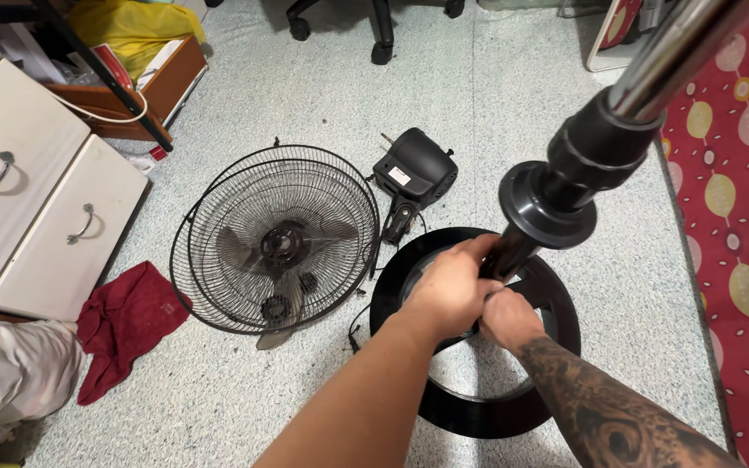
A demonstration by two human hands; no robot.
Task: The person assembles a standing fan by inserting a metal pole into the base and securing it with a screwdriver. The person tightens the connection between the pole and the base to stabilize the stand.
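Both hands clasp the foot of a fan pole [604,130]: the left hand [451,290] wraps around it, the right hand [508,317] fists just below, over a round black base [556,303] on the speckled floor [244,399]. Beside it lie stacked fan grilles [275,238], the motor housing [415,172] and a red cloth [127,325].

Bare forearms, right forearm [608,407] tattooed, no sleeves
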